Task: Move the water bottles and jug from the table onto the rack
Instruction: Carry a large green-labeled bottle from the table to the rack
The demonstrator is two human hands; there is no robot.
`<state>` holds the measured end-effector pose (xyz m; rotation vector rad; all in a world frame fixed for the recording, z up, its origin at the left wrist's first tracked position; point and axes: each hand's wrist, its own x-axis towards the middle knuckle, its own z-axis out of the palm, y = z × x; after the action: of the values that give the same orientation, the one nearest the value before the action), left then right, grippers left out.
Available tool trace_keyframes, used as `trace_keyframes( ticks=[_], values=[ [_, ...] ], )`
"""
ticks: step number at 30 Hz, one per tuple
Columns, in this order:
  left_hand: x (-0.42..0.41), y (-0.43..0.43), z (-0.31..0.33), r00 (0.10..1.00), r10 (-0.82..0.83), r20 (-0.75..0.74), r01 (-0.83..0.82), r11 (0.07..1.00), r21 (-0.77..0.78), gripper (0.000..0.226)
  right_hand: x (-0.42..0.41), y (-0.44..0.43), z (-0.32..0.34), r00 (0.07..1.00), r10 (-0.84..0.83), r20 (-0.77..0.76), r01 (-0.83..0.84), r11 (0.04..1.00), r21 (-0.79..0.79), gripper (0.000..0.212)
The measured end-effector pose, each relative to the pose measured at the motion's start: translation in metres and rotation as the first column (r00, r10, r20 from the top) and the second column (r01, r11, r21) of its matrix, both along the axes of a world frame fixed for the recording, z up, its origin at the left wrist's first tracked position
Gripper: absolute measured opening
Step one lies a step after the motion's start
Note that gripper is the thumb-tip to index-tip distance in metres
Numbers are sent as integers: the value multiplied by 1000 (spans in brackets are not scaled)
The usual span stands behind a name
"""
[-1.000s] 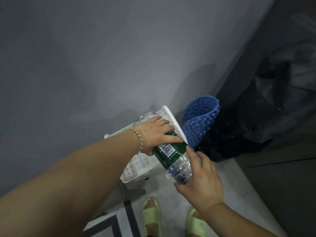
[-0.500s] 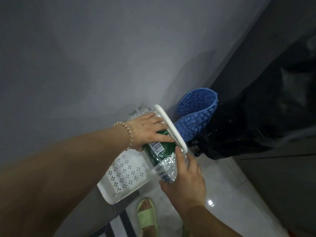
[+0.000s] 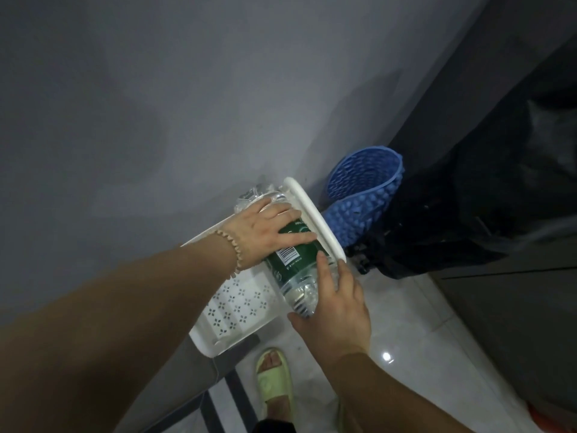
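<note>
A clear ribbed water bottle (image 3: 295, 270) with a green label lies tilted in the white perforated plastic rack (image 3: 240, 307), tight against its smooth right rim. The left hand (image 3: 268, 234) grips its upper body; the right hand (image 3: 335, 310) cups its base. A nubby blue mat (image 3: 362, 195) crowds the far right.
</note>
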<state>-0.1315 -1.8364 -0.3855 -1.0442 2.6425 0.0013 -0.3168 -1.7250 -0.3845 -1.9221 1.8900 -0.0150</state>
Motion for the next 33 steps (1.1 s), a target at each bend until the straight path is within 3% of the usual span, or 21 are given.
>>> trace_keyframes(
  ticks=[6,11,18,20,25,29,33],
  values=[
    [-4,33,15,953,303,22,-303,953,13,97,-5,14,17,993,118,-16,-118,993,17,100],
    [-15,71,41,934,356,31,-356,934,2,96,-15,25,41,977,206,-47,-206,978,0,91],
    [-50,133,103,869,488,-80,-494,858,-139,86,-40,36,93,921,385,-63,-390,903,-181,89],
    [-63,150,117,835,544,-86,-550,819,-165,86,-50,39,105,898,437,-46,-435,873,-220,89],
    [-135,239,159,630,750,-202,-775,591,-223,91,-106,77,148,791,607,-75,-597,738,-316,90],
    [-178,315,183,545,809,-221,-836,505,-214,90,-129,117,177,731,676,-96,-664,671,-331,88],
    [-189,390,220,464,861,-209,-866,391,-313,88,-120,171,207,626,777,-63,-732,558,-391,86]
  ],
)
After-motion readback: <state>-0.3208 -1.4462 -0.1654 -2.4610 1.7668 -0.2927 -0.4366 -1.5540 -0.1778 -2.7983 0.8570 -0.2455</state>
